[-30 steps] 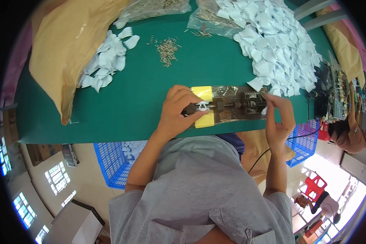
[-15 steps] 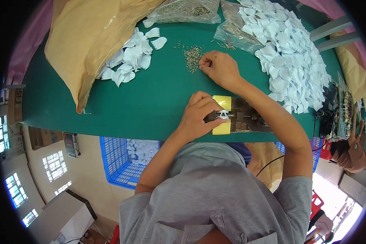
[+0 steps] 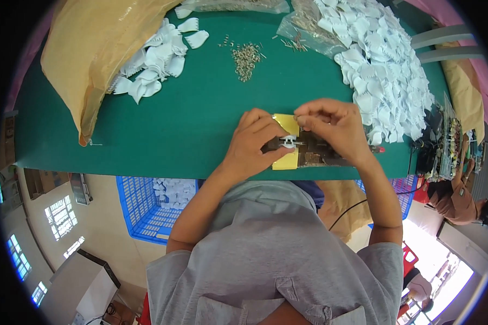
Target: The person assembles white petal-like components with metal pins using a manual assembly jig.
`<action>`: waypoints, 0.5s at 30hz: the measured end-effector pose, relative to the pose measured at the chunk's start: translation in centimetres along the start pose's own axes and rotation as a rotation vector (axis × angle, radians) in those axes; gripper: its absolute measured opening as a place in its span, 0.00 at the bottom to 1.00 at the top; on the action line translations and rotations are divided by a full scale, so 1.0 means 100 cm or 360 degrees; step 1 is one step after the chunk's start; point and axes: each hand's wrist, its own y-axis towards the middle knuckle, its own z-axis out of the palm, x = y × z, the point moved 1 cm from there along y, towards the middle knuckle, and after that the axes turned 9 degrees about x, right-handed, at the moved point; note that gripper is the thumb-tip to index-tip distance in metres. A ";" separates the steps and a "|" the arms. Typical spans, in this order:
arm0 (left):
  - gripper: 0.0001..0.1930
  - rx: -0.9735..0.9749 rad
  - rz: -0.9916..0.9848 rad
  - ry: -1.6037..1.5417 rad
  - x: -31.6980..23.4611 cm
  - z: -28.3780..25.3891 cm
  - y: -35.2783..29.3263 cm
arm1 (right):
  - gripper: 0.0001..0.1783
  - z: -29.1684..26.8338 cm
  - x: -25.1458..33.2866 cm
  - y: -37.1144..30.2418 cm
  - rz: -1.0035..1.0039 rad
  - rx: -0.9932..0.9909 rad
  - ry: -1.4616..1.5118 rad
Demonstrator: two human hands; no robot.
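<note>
My left hand [image 3: 249,142] rests at the left end of a dark metal jig [image 3: 322,157]. Its thumb and fingers are closed around a small white plastic piece [image 3: 289,142] lying over the jig. Yellow tape [image 3: 285,161] wraps that end of the jig. Above the jig, just right of the tape, my right hand [image 3: 337,123] is in a pinch. Whatever its fingertips hold is too small to make out. Farther off on the green table [image 3: 190,130] lies a small heap of tiny brass-coloured metal parts [image 3: 246,59].
White toothed plastic pieces [image 3: 385,70] form a large pile at right, and more [image 3: 157,59] spill from a tan sack [image 3: 97,54] at left. Clear bags [image 3: 314,27] of metal parts lie at the back. A blue crate [image 3: 146,216] stands below the table edge. Another person [image 3: 455,200] is at far right.
My right hand has come back from the heap of metal parts to above the jig. My left hand keeps hold of the white plastic piece. The whole view has shifted slightly.
</note>
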 end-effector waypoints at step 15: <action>0.17 -0.0060 -0.0044 -0.0005 0.000 0.004 -0.002 | 0.05 0.039 -0.010 -0.033 -0.0538 -0.0330 -0.1018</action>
